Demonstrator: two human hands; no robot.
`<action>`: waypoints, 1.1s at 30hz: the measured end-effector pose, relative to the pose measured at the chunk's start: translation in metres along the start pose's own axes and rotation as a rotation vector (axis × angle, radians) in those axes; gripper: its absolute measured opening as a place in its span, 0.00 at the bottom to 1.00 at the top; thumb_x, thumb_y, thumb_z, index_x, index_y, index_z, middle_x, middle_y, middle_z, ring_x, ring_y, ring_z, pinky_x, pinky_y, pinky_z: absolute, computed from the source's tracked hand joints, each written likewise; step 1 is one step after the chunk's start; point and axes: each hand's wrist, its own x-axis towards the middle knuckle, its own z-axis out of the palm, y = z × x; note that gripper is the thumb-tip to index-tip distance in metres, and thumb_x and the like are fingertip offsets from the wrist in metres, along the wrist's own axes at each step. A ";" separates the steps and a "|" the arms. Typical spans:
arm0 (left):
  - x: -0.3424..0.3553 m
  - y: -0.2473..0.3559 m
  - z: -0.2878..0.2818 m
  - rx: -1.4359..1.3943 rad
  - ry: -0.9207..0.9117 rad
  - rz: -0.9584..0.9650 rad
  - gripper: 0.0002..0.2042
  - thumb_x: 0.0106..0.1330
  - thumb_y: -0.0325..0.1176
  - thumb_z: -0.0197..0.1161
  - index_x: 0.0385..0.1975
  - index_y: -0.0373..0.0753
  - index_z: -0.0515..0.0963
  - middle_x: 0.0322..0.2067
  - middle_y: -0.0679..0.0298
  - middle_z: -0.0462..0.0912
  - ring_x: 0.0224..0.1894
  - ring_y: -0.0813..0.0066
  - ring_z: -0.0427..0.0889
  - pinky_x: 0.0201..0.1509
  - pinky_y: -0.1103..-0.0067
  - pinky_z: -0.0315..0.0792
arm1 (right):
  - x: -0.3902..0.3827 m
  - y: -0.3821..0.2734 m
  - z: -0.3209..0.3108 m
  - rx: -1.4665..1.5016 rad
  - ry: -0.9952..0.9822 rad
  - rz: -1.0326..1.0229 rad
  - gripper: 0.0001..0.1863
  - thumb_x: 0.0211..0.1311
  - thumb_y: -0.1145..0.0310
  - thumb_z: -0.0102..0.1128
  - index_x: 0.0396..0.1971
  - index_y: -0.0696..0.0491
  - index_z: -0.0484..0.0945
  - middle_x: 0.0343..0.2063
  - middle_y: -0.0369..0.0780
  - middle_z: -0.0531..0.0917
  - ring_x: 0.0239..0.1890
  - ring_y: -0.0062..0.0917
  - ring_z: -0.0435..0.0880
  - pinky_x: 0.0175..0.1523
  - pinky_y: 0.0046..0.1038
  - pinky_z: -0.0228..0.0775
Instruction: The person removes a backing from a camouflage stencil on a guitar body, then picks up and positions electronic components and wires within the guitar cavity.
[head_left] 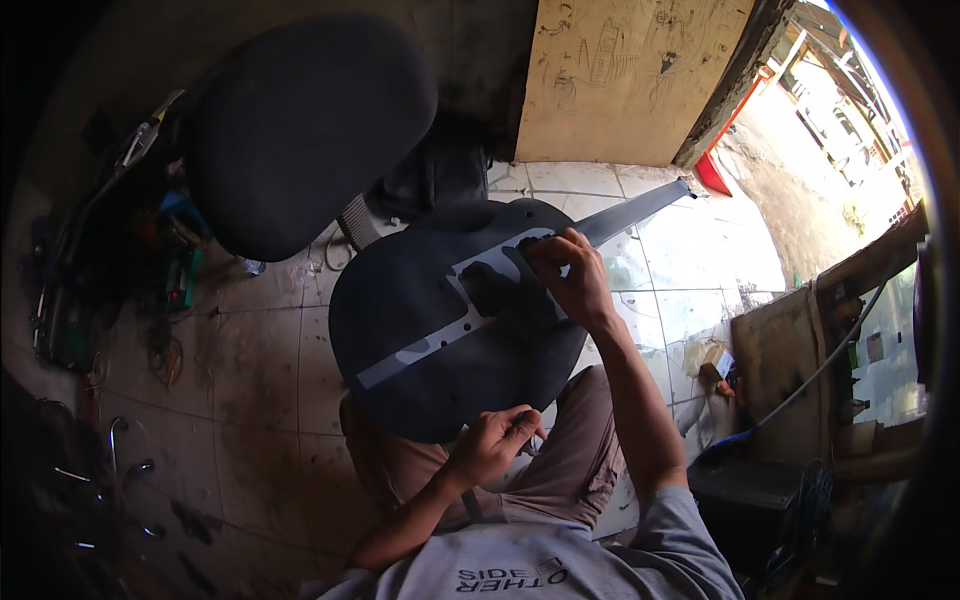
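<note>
A dark, rounded chair seat (pixel 400 290) lies across my knees, its underside with small holes facing up. A long grey metal bracket (pixel 430 343) runs slantwise over it and sticks out past the far right edge. My right hand (pixel 572 275) is closed in a pinch over the bracket near the seat's far right side; whatever the fingertips hold is hidden. Close to the seat's near edge, my left hand (pixel 497 442) has its fingers curled together with the thumb on top. Something small may be in it, too unclear to name.
A dark padded chair back (pixel 320 130) stands at the upper left. Tools and clutter (pixel 180 275) lie in shadow beyond it. A wooden board (pixel 620 80) leans at the back beside a bright doorway. At the right are a wooden cabinet (pixel 780 350) and a black box (pixel 745 490) with cables.
</note>
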 end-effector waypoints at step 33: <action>-0.003 0.007 0.006 -0.034 0.058 0.041 0.23 0.85 0.47 0.51 0.34 0.36 0.84 0.16 0.76 0.62 0.24 0.89 0.61 0.27 0.80 0.55 | 0.030 0.006 0.024 -0.437 -0.083 -0.241 0.02 0.62 0.72 0.66 0.31 0.54 0.84 0.31 0.41 0.84 0.43 0.42 0.83 0.52 0.39 0.75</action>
